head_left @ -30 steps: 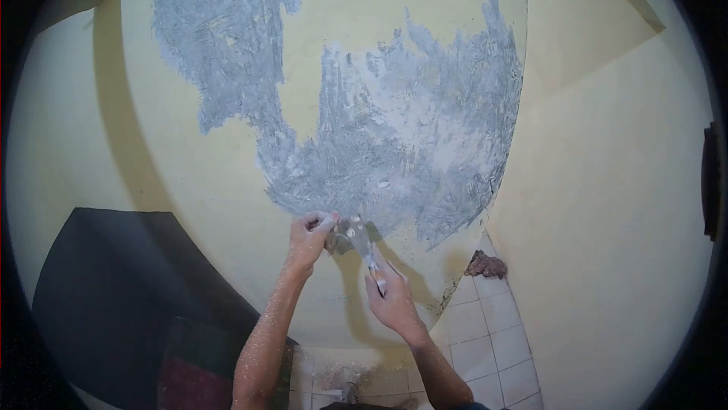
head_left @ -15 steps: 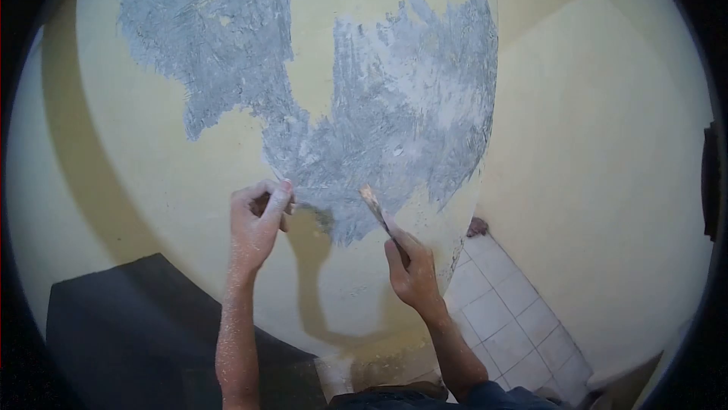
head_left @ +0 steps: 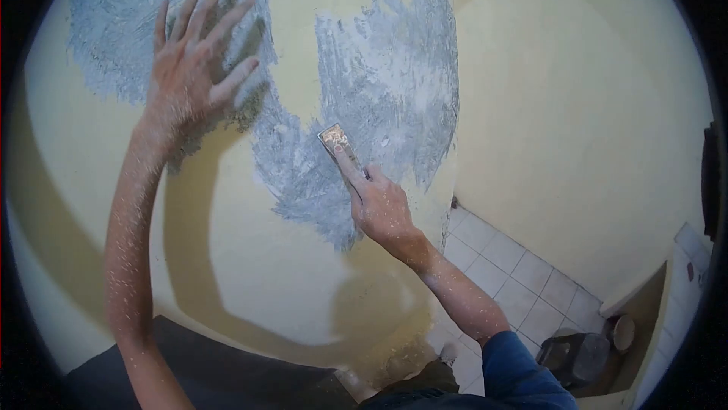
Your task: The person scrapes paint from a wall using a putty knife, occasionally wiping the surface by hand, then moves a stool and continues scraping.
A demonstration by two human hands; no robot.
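The left hand [head_left: 189, 69] lies on the yellow wall [head_left: 227, 243], fingers spread wide, at the edge of a grey bare patch [head_left: 114, 23]. The right hand [head_left: 381, 209] grips a scraper [head_left: 336, 143], forefinger along it. Its small, rust-stained blade rests flat against the middle grey area. Floor tiles [head_left: 516, 273] lie at the lower right.

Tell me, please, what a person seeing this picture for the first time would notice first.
The big grey scraped patch on the yellow wall stands out first, across the upper middle. At the upper left, the left hand is spread wide over the grey area, its arm dusted with white specks. In the centre, the right hand grips a scraper, with the blade laid on that patch.
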